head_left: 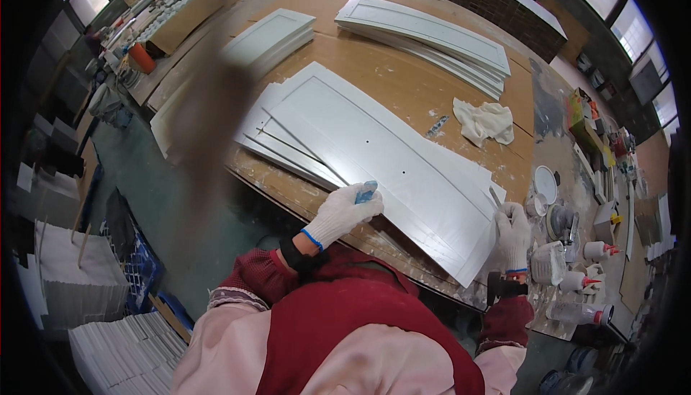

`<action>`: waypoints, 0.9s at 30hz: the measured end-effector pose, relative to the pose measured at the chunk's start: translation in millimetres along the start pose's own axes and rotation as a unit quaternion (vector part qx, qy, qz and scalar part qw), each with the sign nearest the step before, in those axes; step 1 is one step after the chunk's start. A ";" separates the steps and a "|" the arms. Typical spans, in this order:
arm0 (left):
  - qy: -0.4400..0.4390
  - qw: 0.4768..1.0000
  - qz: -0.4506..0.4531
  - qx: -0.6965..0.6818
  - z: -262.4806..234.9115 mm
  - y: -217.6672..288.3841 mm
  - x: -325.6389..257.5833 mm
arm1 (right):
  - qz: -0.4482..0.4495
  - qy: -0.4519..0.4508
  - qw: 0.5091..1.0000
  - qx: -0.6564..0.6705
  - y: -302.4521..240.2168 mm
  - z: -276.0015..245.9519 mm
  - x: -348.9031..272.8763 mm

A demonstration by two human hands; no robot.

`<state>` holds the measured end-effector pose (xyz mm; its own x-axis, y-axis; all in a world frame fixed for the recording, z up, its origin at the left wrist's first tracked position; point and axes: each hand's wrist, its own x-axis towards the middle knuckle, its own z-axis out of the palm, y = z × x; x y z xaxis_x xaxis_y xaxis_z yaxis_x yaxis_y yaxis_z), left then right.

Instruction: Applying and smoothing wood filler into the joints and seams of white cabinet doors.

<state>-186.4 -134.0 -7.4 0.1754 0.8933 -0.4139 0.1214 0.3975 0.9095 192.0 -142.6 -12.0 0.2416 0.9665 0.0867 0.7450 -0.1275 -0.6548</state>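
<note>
1. The left hand (345, 213), in a white knit glove with a blue cuff, rests on the near edge of the top white door panel (381, 154). Its fingers are closed around a small blue sanding block (366, 192), which is pressed against the panel surface.
2. The right hand (514, 233), also in a white glove, is at the right end of the same panel. Its fingers are curled around a thin metal tool (496, 197); the tip touches the panel edge. The exact kind of tool cannot be told.
3. The top panel lies diagonally on a wooden workbench (403, 85), on a fanned stack of similar white panels. 2 small dark holes show on its face.
4. A crumpled white rag (486, 121) lies on the bench beyond the panel, well apart from both hands.
5. A second stack of white panels (425, 35) lies at the far side of the bench; a third stack (270, 35) lies to its left.
6. Squeeze bottles with red tips (597, 251) and a round white tub (545, 182) stand on the side table just beside the right hand.
7. Stacked white strips (129, 352) lie on the floor at lower left.
</note>
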 end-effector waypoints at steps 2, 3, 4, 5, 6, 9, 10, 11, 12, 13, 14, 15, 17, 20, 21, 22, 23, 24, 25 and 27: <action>-0.024 0.999 0.000 0.031 -0.4 3.0 -3.6 | -0.011 -0.004 1.000 0.020 11.9 -5.0 -22.4; -0.044 0.997 0.001 0.065 -1.2 5.1 -2.0 | -0.009 -0.002 1.000 0.016 9.5 -7.4 -33.2; -0.051 0.997 0.014 0.048 0.8 -0.2 -1.2 | 0.029 -0.007 0.999 0.029 2.8 -8.5 -45.8; -0.061 0.997 0.015 0.048 0.8 -3.3 -1.3 | 0.070 -0.009 0.997 0.041 -3.7 -9.6 -61.4; -0.066 0.995 0.027 0.072 1.6 -5.4 -1.2 | 0.077 -0.002 0.996 0.036 -3.2 -8.8 -77.0; -0.103 0.992 0.008 0.078 -0.7 12.0 -5.4 | 0.104 0.027 0.989 0.100 -12.9 -3.0 -112.6; -0.102 0.993 0.000 0.063 -2.1 11.0 -5.0 | 0.133 0.018 0.987 0.091 -30.2 -4.0 -123.3; -0.108 0.993 -0.009 0.049 -5.0 8.4 -6.2 | 0.168 0.013 0.982 0.080 -45.3 -2.7 -138.0; -0.115 0.993 -0.021 0.030 -6.1 4.4 -4.9 | 0.151 0.005 0.986 0.065 -52.0 -1.7 -148.5; -0.144 0.989 -0.034 0.017 -12.3 5.2 -4.4 | 0.108 0.010 0.994 0.032 -30.6 9.8 -163.9; -0.147 0.989 -0.029 0.005 -17.7 6.4 -5.3 | 0.138 -0.011 0.990 0.035 -45.6 10.8 -170.5; -0.154 0.988 -0.022 -0.006 -22.8 6.4 -3.8 | 0.170 -0.028 0.984 0.038 -68.8 14.5 -178.4; -0.172 0.983 -0.014 -0.059 -35.9 -8.5 6.3 | 0.213 -0.077 0.974 -0.003 -99.0 21.8 -191.7; -0.179 0.983 -0.022 -0.021 -61.6 -4.6 6.0 | 0.242 -0.151 0.958 0.003 -141.2 40.5 -202.0; -0.179 0.983 -0.027 -0.012 -71.4 -1.2 2.7 | 0.251 -0.186 0.950 0.025 -151.6 48.3 -204.0; -0.194 0.980 -0.025 0.024 -81.9 7.0 2.0 | 0.235 -0.219 0.945 0.061 -157.0 58.0 -207.5; -0.157 0.985 0.018 0.075 -89.6 8.6 -3.3 | 0.213 -0.255 0.938 0.102 -159.3 69.2 -210.4; -0.148 0.985 0.013 0.086 -100.0 10.5 -6.9 | 0.183 -0.287 0.931 0.133 -165.5 78.9 -210.8; -0.138 0.986 0.009 0.098 -111.8 13.8 -11.3 | 0.152 -0.319 0.921 0.163 -172.0 89.0 -208.8; -0.138 0.980 -0.007 0.146 -133.3 30.6 -23.4 | 0.098 -0.389 0.890 0.215 -178.7 113.7 -200.9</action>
<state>-317.0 -114.8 35.2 0.4233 0.7816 -0.4582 0.3931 0.2973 0.8701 -60.4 -288.6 2.2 -0.2881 0.8180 -0.4979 0.3889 -0.3752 -0.8414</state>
